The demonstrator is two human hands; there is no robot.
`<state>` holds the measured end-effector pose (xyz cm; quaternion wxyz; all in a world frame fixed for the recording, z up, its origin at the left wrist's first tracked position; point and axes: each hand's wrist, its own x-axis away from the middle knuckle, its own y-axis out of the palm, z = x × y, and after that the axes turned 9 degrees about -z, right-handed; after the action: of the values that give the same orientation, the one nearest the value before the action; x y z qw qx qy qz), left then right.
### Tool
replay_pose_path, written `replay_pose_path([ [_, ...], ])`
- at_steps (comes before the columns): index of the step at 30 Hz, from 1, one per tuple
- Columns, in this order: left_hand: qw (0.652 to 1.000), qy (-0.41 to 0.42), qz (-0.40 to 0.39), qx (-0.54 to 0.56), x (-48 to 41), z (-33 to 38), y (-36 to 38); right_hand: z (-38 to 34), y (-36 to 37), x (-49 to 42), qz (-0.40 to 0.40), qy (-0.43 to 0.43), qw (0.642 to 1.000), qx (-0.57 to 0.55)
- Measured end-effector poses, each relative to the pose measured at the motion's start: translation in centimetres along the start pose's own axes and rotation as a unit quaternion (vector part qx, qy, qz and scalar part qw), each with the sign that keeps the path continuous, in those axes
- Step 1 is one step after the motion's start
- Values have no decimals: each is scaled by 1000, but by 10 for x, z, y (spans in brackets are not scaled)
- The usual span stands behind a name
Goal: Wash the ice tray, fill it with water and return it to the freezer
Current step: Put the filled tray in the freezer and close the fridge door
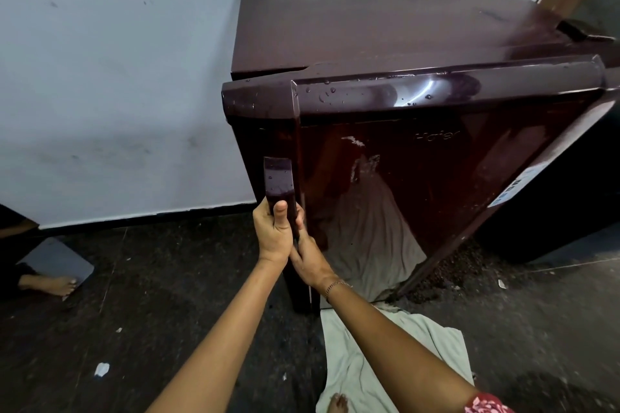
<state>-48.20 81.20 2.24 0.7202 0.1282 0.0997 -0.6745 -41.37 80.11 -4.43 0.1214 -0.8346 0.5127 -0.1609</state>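
A small dark maroon fridge (385, 17) stands against the pale wall. Its glossy door (436, 178) is swung a little out from the body, with water drops along its top edge. A vertical door handle (278, 181) runs down the door's left edge. My left hand (273, 233) grips the handle, thumb pointing up along its front. My right hand (307, 258) holds the same handle just below and behind the left, fingers wrapped around its edge. The ice tray is not in view, and the fridge's inside is hidden by the door.
A pale cloth (396, 362) lies on the dark floor under the door, with my foot (337, 402) on its near edge. Another person's bare foot (50, 285) and a grey mat (57, 261) are at the far left. Paper scraps (101, 369) lie on the floor.
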Motion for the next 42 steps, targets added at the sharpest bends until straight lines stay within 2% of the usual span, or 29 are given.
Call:
replay_pose_path([
  [11, 999, -45, 5, -17, -2, -12, -7, 2, 7, 3, 29, -1, 999, -15],
  [17, 997, -60, -25, -34, -1, -11, -13, -2, 8, 6, 37, 14, 999, -18],
  [23, 994, -65, -44, -77, 7, -2, -17, -12, 9, 14, 39, 13, 999, 1],
  [28, 986, -52, -64, -144, 22, 1, -19, -18, 9, 19, 42, 59, 996, 48],
  [34, 936, -119, -77, -322, 61, -33, -34, -10, 19, 34, 92, 58, 992, 63],
  [36, 911, -160, -79, -371, 68, -44, -37, -2, 23, 46, 104, 89, 987, 86],
  [39, 870, -283, -129, -382, 76, -57, -35, 15, 28, 67, 96, 156, 974, 131],
  [42, 846, -322, -176, -387, 77, -60, -28, 33, 30, 84, 93, 215, 959, 159],
])
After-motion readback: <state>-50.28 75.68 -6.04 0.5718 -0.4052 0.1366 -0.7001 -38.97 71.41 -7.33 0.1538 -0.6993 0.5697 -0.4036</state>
